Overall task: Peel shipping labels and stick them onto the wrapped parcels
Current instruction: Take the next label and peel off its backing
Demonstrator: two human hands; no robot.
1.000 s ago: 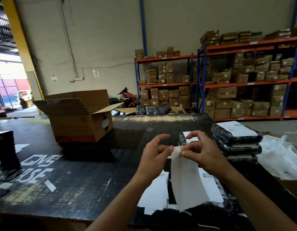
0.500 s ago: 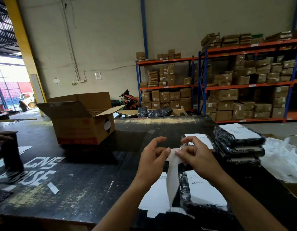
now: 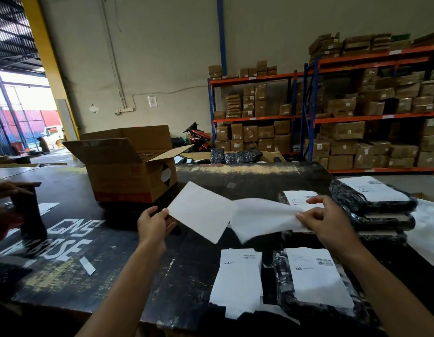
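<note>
My left hand (image 3: 154, 223) pinches the corner of a stiff white sheet (image 3: 201, 211), held up over the black table. My right hand (image 3: 326, 221) grips a limp white sheet (image 3: 262, 218) that still meets the stiff one near the middle. I cannot tell which sheet is the label and which the backing. Below them lies a stack of unpeeled labels (image 3: 236, 279) and a black wrapped parcel (image 3: 284, 288) with a label (image 3: 318, 276) on top. To the right stands a pile of labelled black parcels (image 3: 371, 205).
An open cardboard box (image 3: 128, 166) stands on the table (image 3: 114, 263) behind my left hand. Another person's hands (image 3: 6, 190) hold a dark object at the far left. White plastic bags (image 3: 427, 229) lie at the right edge. Shelves of cartons (image 3: 357, 117) fill the back wall.
My hands have pulled apart sideways: the single hanging sheet pinched between them has split into two sheets, the left one carried left, the right one held to the right.
</note>
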